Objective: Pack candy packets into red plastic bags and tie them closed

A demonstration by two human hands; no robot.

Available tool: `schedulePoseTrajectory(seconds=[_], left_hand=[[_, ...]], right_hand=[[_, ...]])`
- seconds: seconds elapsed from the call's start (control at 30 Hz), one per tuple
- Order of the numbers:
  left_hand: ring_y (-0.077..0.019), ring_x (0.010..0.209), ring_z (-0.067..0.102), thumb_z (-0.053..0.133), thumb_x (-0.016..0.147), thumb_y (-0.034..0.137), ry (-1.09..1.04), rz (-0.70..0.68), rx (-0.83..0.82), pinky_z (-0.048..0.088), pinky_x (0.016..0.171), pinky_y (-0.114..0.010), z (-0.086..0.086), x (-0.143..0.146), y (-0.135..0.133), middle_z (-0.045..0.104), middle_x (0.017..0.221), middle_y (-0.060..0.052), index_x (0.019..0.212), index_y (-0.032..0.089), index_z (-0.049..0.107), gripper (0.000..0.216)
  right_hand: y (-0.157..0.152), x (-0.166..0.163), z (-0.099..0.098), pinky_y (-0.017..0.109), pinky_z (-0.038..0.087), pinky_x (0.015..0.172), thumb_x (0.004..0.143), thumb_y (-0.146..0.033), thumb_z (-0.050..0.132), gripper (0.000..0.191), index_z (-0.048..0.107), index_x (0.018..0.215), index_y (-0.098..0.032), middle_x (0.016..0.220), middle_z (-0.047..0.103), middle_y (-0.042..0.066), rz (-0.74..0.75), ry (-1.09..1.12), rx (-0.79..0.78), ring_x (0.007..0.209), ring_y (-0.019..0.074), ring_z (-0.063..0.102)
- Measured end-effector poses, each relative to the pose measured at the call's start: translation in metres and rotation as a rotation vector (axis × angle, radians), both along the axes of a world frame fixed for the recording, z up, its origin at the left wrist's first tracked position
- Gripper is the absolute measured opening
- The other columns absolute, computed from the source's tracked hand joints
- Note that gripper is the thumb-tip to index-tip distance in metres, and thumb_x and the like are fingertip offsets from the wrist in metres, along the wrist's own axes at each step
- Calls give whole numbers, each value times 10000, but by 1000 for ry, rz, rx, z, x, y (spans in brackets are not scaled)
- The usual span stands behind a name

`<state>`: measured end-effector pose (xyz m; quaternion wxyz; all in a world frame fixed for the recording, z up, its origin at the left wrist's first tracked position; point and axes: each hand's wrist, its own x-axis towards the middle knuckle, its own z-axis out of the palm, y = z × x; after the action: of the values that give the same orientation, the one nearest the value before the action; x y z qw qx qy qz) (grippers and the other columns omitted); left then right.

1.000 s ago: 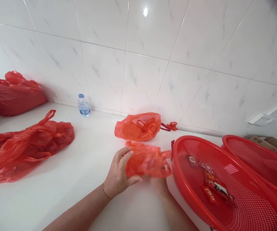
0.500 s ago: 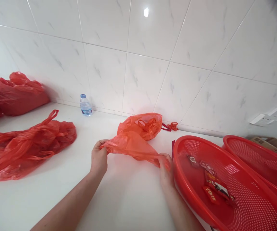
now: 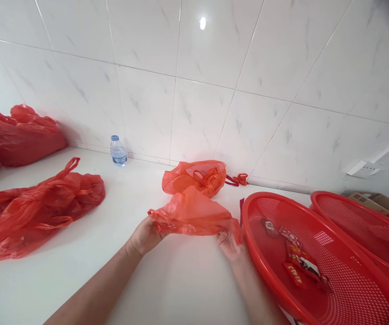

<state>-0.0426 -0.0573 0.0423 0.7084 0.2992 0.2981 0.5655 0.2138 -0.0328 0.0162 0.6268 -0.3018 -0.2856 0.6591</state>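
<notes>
Both my hands hold one thin red plastic bag (image 3: 194, 214) just above the white counter (image 3: 120, 271). My left hand (image 3: 144, 235) grips its left edge, fingers closed under the film. My right hand (image 3: 230, 246) pinches its right edge, close to the rim of a red plastic basket (image 3: 248, 234). The bag is stretched between the hands and hides most of their fingers. Several small red snack packets (image 3: 298, 262) lie inside that basket.
Another red bag (image 3: 194, 178) lies behind by the tiled wall. A heap of red bags (image 3: 35, 207) lies at the left, fuller red bags (image 3: 18, 135) at the far left. A small water bottle (image 3: 118, 151) stands by the wall. A second red basket (image 3: 367, 225) sits at the right.
The bag was bunched between my hands, then pulled out wide. Now both hands have drawn slightly closer and the bag hangs fuller between them.
</notes>
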Motion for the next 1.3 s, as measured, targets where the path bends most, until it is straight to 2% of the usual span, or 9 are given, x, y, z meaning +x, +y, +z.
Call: schedulePoseTrajectory(seconds=[0.17, 0.43, 0.6, 0.67, 0.77, 0.93, 1.1, 1.2, 1.3], left_hand=[[-111, 563, 590, 602, 714, 197, -223, 271, -124, 508, 570, -220, 0, -20, 12, 637, 633, 10, 691, 167, 602, 38], [-121, 525, 589, 601, 780, 274, -98, 417, -292, 482, 469, -233, -2, -14, 15, 603, 650, 19, 773, 158, 571, 120], [-129, 493, 586, 558, 820, 265, -142, 456, -345, 478, 457, -242, 0, -12, 14, 574, 602, 25, 727, 164, 531, 141], [-126, 489, 582, 534, 847, 265, -162, 464, -335, 477, 454, -240, -2, -14, 14, 570, 597, 25, 722, 164, 530, 160], [-117, 493, 580, 519, 878, 285, -174, 500, -321, 486, 472, -232, -7, -16, 15, 583, 607, 19, 750, 165, 551, 178], [-141, 582, 619, 588, 841, 366, -175, 426, -213, 509, 537, -244, -11, -14, 15, 655, 714, -19, 856, 166, 630, 205], [-135, 631, 628, 705, 745, 287, -134, 370, -129, 493, 564, -216, -9, -9, 13, 678, 754, -8, 839, 172, 658, 156], [-128, 622, 620, 711, 742, 318, -90, 312, -87, 485, 575, -210, -8, -5, 10, 671, 723, -12, 812, 159, 663, 181], [-140, 611, 618, 685, 761, 373, -50, 227, -80, 478, 563, -222, -7, 2, 6, 673, 718, -30, 812, 158, 668, 223]], right_hand=[[4, -2, -3, 321, 555, 614, 667, -420, 716, 214, 616, 720, -238, 746, 696, -7, -70, -60, -68, 696, 171, 648], [2, -14, -3, 265, 524, 570, 709, -406, 652, 217, 555, 739, -214, 708, 674, -7, 3, 28, -254, 637, 145, 633], [4, -11, -4, 196, 423, 410, 728, -420, 610, 286, 447, 607, -219, 475, 518, -71, -2, -20, -193, 415, 91, 498], [2, -9, -2, 209, 462, 458, 725, -382, 620, 217, 493, 663, -218, 550, 577, -55, -25, -56, -147, 490, 107, 559], [-6, -11, 3, 293, 541, 678, 751, -371, 607, 256, 566, 962, -233, 955, 679, 24, -147, -254, -85, 837, 178, 654], [-20, -27, -1, 413, 454, 951, 773, -326, 602, 724, 276, 1407, -205, 1406, 406, 150, -452, -978, 157, 1242, 282, 458], [-31, -39, 4, 581, 268, 1065, 846, -255, 522, 764, 101, 1474, -147, 1529, 130, 188, -702, -1437, 600, 1395, 343, 160], [-43, -42, 14, 644, 231, 1052, 840, -170, 515, 646, 265, 1434, -213, 1512, 219, 155, -806, -1515, 820, 1386, 357, 190], [-53, -47, 15, 545, 368, 1020, 833, -79, 450, 521, 467, 1304, -300, 1291, 538, 85, -585, -1481, 1017, 1249, 278, 455]])
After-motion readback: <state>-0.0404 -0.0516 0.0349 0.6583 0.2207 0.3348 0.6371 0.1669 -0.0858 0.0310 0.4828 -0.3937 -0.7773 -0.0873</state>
